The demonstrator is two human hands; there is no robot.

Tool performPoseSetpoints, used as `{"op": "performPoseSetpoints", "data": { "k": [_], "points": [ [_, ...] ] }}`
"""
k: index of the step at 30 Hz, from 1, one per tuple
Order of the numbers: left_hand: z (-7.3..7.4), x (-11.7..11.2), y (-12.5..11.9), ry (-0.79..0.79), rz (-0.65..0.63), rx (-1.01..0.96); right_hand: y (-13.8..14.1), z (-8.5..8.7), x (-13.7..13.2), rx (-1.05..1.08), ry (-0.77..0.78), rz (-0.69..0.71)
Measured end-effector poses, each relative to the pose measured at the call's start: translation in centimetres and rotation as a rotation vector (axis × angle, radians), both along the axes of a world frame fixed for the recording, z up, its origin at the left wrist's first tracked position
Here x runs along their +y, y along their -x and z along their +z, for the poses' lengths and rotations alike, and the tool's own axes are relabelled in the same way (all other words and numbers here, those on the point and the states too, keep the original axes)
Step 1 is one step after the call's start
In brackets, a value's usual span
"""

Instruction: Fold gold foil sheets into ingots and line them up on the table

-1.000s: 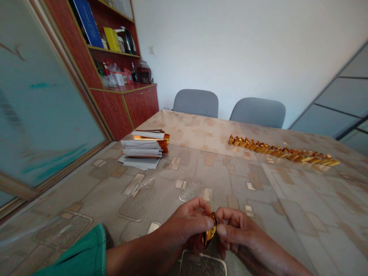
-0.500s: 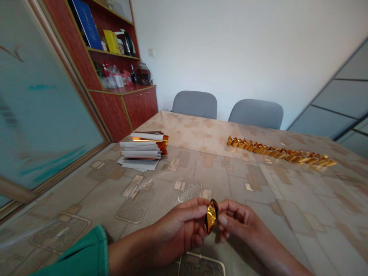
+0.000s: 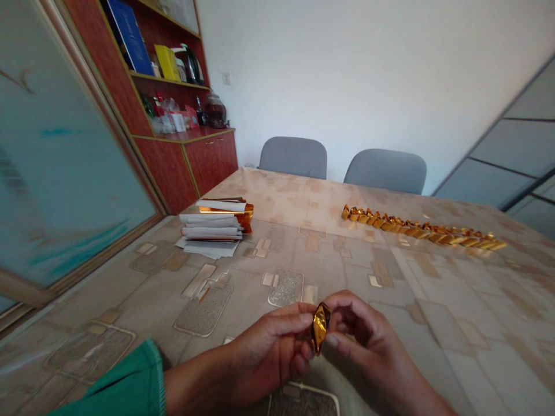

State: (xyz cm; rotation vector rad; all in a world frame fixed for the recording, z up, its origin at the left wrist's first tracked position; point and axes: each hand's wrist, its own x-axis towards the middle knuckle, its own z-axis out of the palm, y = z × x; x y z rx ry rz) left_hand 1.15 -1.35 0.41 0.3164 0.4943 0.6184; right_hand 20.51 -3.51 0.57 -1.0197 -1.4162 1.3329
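While you work gold foil piece (image 3: pixel 319 327), left hand (image 3: pixel 266 353) and right hand (image 3: pixel 364 341) pinch it between fingers above surface (image 3: pixel 437 323). Folding looks near done; next move calls for laying it in row (image 3: pixel 422 227).

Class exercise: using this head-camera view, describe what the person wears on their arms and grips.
The left forearm wears a green fabric sleeve with a stitched hem. The left grip and right grip are bare: no gloves, and no ring or watch shows.
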Motion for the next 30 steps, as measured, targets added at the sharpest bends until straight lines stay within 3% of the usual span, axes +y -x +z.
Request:
{"op": "performPoseSetpoints", "data": {
  "k": [5, 14, 18, 22, 25, 30],
  "points": [
    [0.4, 0.1, 0.1, -0.03, 0.021, 0.013, 0.1, -0.1, 0.0, 0.046, 0.008, 0.0],
    [0.7, -0.1, -0.2, -0.194, 0.09, 0.038, 0.4, 1.3, -0.9, 0.082, -0.045, 0.153],
    [-0.1, 0.2, -0.4, -0.395, 0.113, 0.112, 0.9, 0.8, -1.0, 0.018, -0.096, 0.03],
    [-0.3, 0.8, -0.3, -0.646, 0.196, 0.201, 0.8, 0.8, -0.7, -0.107, -0.244, -0.06],
    [0.0, 0.9, -0.1, -0.734, 0.245, 0.221, 0.5, 1.2, -0.6, -0.208, -0.355, -0.072],
    [0.2, 0.7, 0.0, -0.816, 0.2, 0.348, 0.3, 1.8, -0.5, -0.254, -0.44, -0.074]
  ]
}}
